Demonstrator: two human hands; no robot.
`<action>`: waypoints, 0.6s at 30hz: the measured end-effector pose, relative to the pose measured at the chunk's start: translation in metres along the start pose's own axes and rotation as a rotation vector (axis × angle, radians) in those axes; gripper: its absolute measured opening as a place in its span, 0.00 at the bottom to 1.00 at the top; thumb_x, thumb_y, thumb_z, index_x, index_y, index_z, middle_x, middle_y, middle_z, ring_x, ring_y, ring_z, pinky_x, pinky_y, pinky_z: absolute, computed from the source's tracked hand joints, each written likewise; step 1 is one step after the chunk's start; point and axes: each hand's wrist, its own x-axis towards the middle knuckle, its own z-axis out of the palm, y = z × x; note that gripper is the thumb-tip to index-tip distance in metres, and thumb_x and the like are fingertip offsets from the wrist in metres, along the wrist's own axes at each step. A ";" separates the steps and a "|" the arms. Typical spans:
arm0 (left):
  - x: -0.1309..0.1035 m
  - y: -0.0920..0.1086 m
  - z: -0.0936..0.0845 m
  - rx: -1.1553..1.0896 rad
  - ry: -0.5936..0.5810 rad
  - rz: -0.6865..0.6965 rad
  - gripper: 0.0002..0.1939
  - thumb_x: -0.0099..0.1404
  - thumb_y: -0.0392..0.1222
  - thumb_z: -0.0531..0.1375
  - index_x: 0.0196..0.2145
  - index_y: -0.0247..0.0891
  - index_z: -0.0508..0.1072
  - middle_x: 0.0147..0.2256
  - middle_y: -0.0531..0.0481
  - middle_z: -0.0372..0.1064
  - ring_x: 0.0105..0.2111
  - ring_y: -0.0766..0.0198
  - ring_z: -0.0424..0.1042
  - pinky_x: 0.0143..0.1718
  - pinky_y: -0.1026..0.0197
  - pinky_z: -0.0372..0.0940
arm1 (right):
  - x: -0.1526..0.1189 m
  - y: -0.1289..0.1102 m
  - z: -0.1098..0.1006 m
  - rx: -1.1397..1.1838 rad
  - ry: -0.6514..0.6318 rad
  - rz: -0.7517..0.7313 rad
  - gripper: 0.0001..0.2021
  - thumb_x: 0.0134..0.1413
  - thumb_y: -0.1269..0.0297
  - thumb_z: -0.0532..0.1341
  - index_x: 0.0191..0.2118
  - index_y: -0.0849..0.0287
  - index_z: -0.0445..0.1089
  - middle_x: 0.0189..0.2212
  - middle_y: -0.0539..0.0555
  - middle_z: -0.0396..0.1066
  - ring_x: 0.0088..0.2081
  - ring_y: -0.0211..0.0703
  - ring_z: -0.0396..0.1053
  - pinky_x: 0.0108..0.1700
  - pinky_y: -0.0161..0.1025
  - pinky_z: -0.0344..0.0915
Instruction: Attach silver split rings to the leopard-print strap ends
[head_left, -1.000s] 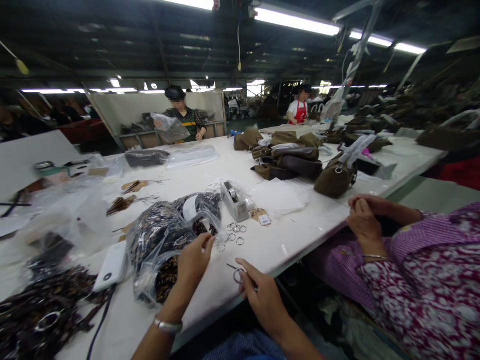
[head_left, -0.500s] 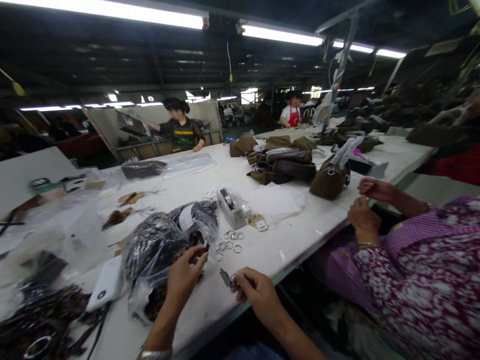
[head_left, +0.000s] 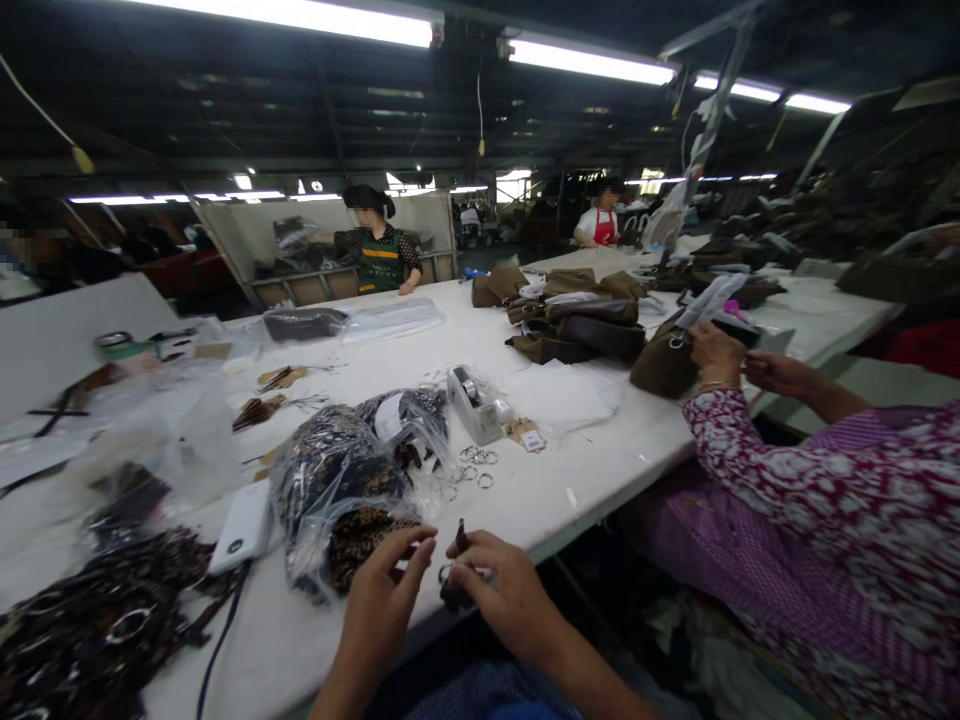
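Note:
My right hand (head_left: 504, 590) is closed on a small dark brown strap (head_left: 460, 535) whose end sticks up above the fingers. A metal ring (head_left: 444, 573) and a dark piece hang at the same fingertips; how they join is hidden. My left hand (head_left: 386, 590) is just to the left, thumb and forefinger slightly apart with nothing visible between them. Behind the hands lie loose silver rings (head_left: 480, 467) on the white table (head_left: 525, 510). Left of these is a clear plastic bag (head_left: 341, 480) of leopard-patterned pieces.
A tape dispenser (head_left: 478, 410) and tags (head_left: 527, 434) stand beyond the rings. At left are a white power bank (head_left: 241, 530) with a cable and a pile of dark straps (head_left: 97, 620). A co-worker's hands (head_left: 716, 355) handle a brown bag (head_left: 664, 360) at right.
The dark brown piece in my left fingers is gone from them; a strap now shows in my right hand. My hands came closer together. The co-worker's hands moved onto the brown bag.

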 end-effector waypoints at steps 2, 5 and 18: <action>0.003 0.009 0.000 0.065 0.023 0.086 0.12 0.60 0.50 0.63 0.38 0.41 0.79 0.37 0.47 0.79 0.33 0.58 0.77 0.30 0.62 0.72 | -0.003 -0.002 0.004 -0.104 -0.007 -0.042 0.09 0.60 0.67 0.61 0.33 0.56 0.79 0.40 0.53 0.76 0.45 0.44 0.72 0.49 0.37 0.64; 0.005 0.018 0.001 0.062 -0.001 0.150 0.10 0.59 0.48 0.64 0.35 0.41 0.80 0.35 0.48 0.79 0.33 0.58 0.78 0.32 0.62 0.72 | -0.007 -0.003 0.006 -0.162 -0.036 -0.072 0.09 0.60 0.68 0.61 0.34 0.55 0.79 0.42 0.54 0.76 0.47 0.45 0.71 0.51 0.38 0.63; -0.011 0.011 -0.017 -0.056 -0.037 0.164 0.10 0.62 0.47 0.62 0.35 0.41 0.80 0.37 0.47 0.80 0.39 0.56 0.78 0.44 0.59 0.72 | -0.006 -0.002 0.001 0.257 0.134 0.252 0.21 0.60 0.46 0.57 0.35 0.62 0.73 0.20 0.48 0.69 0.20 0.35 0.65 0.24 0.31 0.61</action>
